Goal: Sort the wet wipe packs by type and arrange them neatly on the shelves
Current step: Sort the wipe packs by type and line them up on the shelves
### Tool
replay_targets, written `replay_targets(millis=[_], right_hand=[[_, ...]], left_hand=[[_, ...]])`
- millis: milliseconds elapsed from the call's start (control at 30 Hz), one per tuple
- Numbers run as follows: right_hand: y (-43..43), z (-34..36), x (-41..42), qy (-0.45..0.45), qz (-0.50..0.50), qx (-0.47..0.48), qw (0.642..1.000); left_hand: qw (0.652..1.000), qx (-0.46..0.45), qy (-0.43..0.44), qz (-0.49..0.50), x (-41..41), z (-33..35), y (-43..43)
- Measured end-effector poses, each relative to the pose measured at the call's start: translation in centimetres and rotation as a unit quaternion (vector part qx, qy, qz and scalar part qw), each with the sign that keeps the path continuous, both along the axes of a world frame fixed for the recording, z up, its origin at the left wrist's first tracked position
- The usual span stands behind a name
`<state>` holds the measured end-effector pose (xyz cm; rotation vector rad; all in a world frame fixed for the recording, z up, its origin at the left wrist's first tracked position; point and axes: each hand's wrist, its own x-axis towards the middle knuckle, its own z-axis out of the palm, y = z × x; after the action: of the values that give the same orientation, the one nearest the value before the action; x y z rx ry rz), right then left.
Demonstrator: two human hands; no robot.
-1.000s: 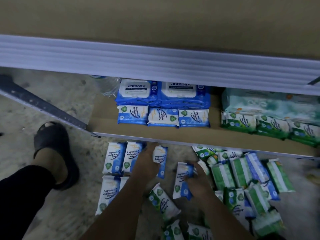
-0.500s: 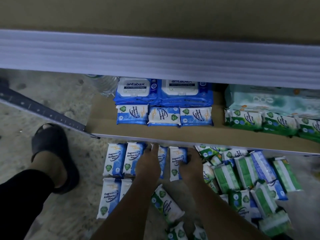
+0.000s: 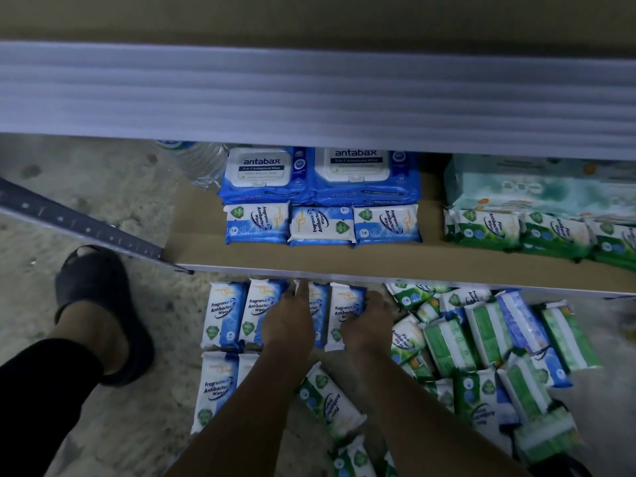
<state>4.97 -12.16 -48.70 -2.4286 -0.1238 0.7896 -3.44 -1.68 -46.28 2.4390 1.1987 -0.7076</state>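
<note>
A row of blue-and-white fragrance-free wipe packs (image 3: 223, 315) lies on the floor below the cardboard-lined shelf (image 3: 344, 259). My left hand (image 3: 292, 321) rests flat on the third pack (image 3: 318, 301) of that row, fingers straight. My right hand (image 3: 368, 321) curls round the right edge of the fourth pack (image 3: 344, 311). On the shelf, three matching blue packs (image 3: 321, 225) lie in front of two large Antabax packs (image 3: 265, 173). Green pine packs (image 3: 481, 228) are lined up at the shelf's right.
A jumbled pile of green and blue packs (image 3: 481, 339) covers the floor at right, and one green pack (image 3: 330, 404) lies between my arms. My foot in a black sandal (image 3: 99, 304), a slanted metal rail (image 3: 79, 228) and a water bottle (image 3: 203, 163) are at left. The upper shelf edge (image 3: 309, 98) overhangs.
My right hand carried a blue pack up from the loose packs and set it as the fourth in the floor row. My left hand settled its pack beside it.
</note>
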Motion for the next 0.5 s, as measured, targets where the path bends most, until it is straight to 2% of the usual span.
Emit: replay_targets(millis=[100,233,367,500], right_hand=[[-1.1,1.1,-0.5,-0.067,0.035,0.005,0.997],[-4.9,4.3,-0.2,-0.080,0.078,0.077,0.991],[-11.4,7.6,3.1,-0.147,0.125,0.019,0.981],[-19.2,10.3,8.0,-0.148,0.066,-0.071,0.984]], left_hand=[[0.999,0.012,0.029,-0.005,0.0,1.4,-0.2],[1.000,0.003,0.008,0.016,-0.6,3.6,-1.0],[0.996,-0.060,-0.055,0.034,-1.4,5.3,-3.1],[0.992,-0.105,-0.069,0.013,-0.9,7.2,-6.5]])
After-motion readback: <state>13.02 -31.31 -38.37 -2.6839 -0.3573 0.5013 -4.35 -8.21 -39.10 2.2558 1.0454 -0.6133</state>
